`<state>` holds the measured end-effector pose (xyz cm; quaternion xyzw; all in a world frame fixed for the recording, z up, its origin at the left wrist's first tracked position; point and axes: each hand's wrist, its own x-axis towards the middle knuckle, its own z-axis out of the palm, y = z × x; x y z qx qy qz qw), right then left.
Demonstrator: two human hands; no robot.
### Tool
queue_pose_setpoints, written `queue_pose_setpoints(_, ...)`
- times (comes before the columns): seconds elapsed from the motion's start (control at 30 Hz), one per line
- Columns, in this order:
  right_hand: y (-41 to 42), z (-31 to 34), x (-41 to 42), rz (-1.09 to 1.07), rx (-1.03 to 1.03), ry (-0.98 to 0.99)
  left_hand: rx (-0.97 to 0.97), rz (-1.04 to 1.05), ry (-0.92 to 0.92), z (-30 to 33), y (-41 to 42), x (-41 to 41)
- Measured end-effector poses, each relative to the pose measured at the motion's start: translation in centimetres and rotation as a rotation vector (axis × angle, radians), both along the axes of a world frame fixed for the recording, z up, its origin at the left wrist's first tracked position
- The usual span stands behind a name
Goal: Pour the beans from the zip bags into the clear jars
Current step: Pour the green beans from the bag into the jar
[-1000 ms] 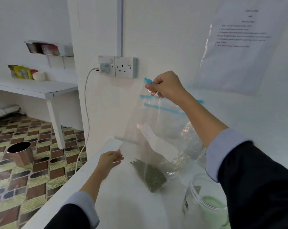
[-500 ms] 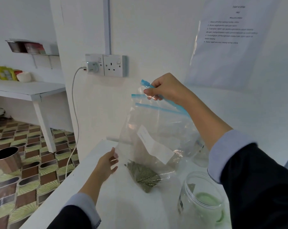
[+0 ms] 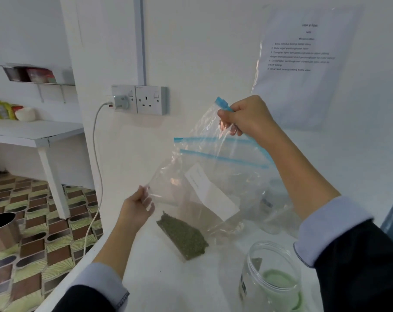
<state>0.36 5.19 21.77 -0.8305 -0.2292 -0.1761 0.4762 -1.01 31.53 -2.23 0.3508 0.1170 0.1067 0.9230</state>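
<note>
The big clear zip bag (image 3: 215, 176) hangs in the air over the white counter (image 3: 150, 278), with its blue zip strips near the top and a white label on its side. The right hand (image 3: 247, 118) is up high and squeezes the top corner of the bag tight, with its fingers curled round the blue strip. The left hand (image 3: 137, 208) is lower down and pinches the bottom left corner of the bag, with the thin plastic between its thumb and fingers. So the bag is stretched between the two hands, tilted, with the right end high and the left end low. A clump of green beans (image 3: 183, 238) sits in a bottom corner of the plastic, just right of the left hand and resting on the counter. I cannot tell if the bag's mouth is open or zipped. A clear jar (image 3: 272, 275) stands near the front of the counter, below the right arm, and its top has no lid on it. Something pale green lies inside it. The jar is apart from the bag, and there is bare counter between the beans and the jar. The counter's left edge drops off to a tiled floor (image 3: 33, 244). Behind the bag is a white wall with a plug socket (image 3: 151, 100) and a sheet of paper (image 3: 303, 64).
</note>
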Motion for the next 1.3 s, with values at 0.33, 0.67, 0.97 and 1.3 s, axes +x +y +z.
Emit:
queue_pose_setpoints(0.33, -5.6, 1.0, -3.3, -0.011, 0.332, -0.067, 0.324, 0.175, -0.12, 12.7, 0.7, -1.6)
queue_pose_setpoints(0.67, -9.3, -0.5, -6.2, 0.082, 0.479, 0.026, 0.515, 0.341, -0.15, 19.0, -2.0, -5.8)
queue_pose_setpoints(0.97, -12.4, -2.3, -8.2, 0.07, 0.529, 0.074, 0.719, 0.401, -0.287, 21.1, -3.9, -9.6)
queue_pose_setpoints(1.3, -13.2, -3.0, -9.0, 0.171, 0.749, 0.164, 0.771, 0.459, -0.302, 22.8, -5.5, -11.4)
